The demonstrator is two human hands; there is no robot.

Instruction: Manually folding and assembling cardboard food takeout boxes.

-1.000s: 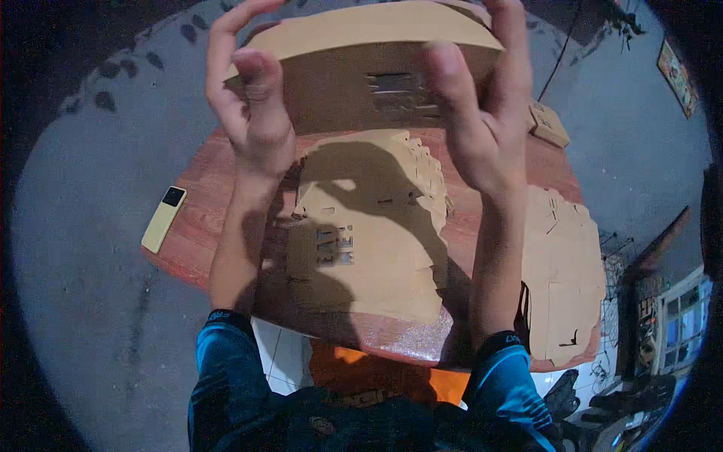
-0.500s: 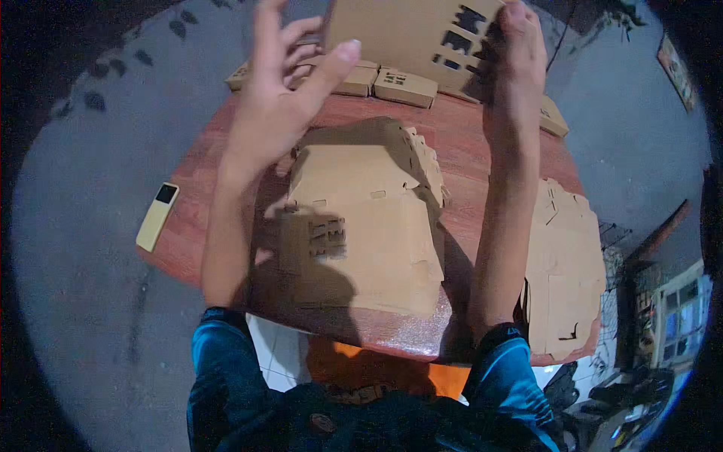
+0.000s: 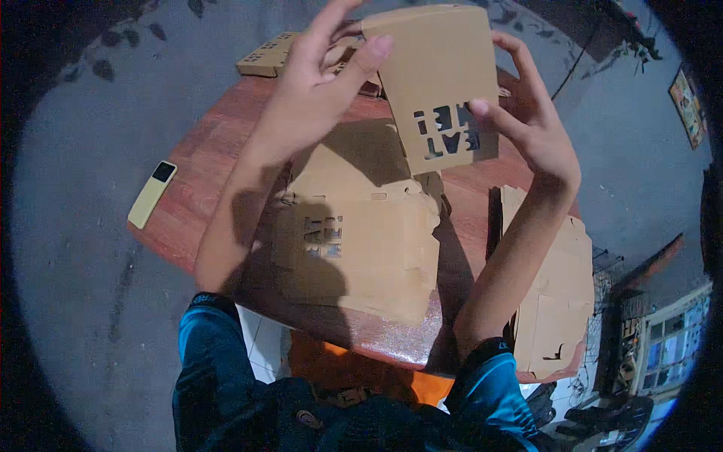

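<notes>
— What do we have under us, starting with the biggest thing?

— The round reddish wooden table (image 3: pixel 226 173). Flat on its middle lies a stack of brown cardboard blanks (image 3: pixel 361 248) with cut-out shapes, reaching toward the near edge. A second stack of flat cardboard (image 3: pixel 553 294) sits at the right edge and hangs a little over it.

— And at the far edge?

— A few folded cardboard boxes (image 3: pixel 267 56), partly hidden behind our arm.

— Where is the piece we are working on?

— The cardboard sheet (image 3: pixel 440 83) is up in the air above the far half of the table, well clear of the stacks, tilted, with its cut-out letters toward the lower end.

— How do our hands sit on it?

— Our left hand (image 3: pixel 316 98) grips its left edge, thumb laid across the near face, the other fingers behind it. Our right hand (image 3: pixel 535 128) holds the right edge, one fingertip pressed on the face beside the cut-outs, the rest curled round the back.

— Anything smaller?

— A slim pale yellow phone (image 3: pixel 152 193) with a dark square at its far end, lying at the left edge, apart from the cardboard.
</notes>
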